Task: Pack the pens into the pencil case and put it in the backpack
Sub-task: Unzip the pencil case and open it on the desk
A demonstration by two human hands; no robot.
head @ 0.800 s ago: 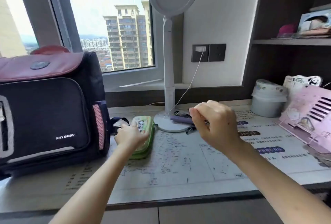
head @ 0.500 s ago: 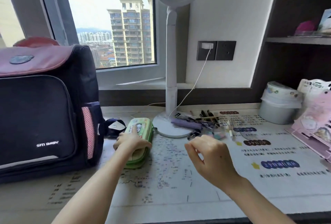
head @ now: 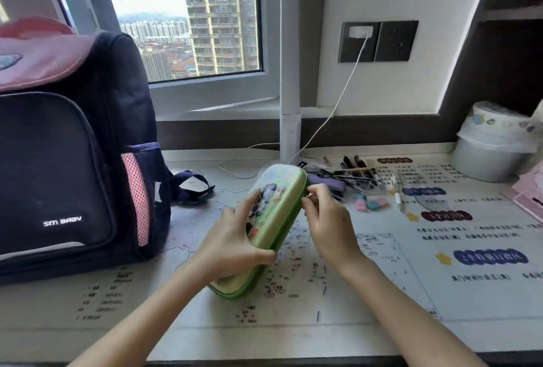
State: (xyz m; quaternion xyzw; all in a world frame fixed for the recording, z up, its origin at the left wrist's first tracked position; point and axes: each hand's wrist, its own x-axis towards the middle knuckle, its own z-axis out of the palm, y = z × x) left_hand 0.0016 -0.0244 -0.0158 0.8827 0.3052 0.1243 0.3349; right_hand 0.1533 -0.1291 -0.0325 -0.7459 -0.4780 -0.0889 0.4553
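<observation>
A green hard-shell pencil case (head: 274,211) with a cartoon print is tilted up on its edge at the middle of the desk, zipped closed. My left hand (head: 235,237) grips its lower half from the left. My right hand (head: 326,214) pinches the zipper area at the case's upper right edge. Several pens (head: 355,171) lie in a loose pile behind the case, by the lamp base. A dark backpack (head: 67,161) with a pink flap stands upright at the left, closed.
A white desk lamp pole (head: 290,73) rises behind the case, with a white cable to the wall socket (head: 360,40). Small erasers (head: 371,204) lie right of the case. A white lidded tub (head: 493,146) stands at back right. A printed mat (head: 382,264) covers the desk.
My left hand has pulled the pencil case from beside the backpack to the desk middle and tipped it up. My right hand came off the pens and took hold of the case's zipper edge.
</observation>
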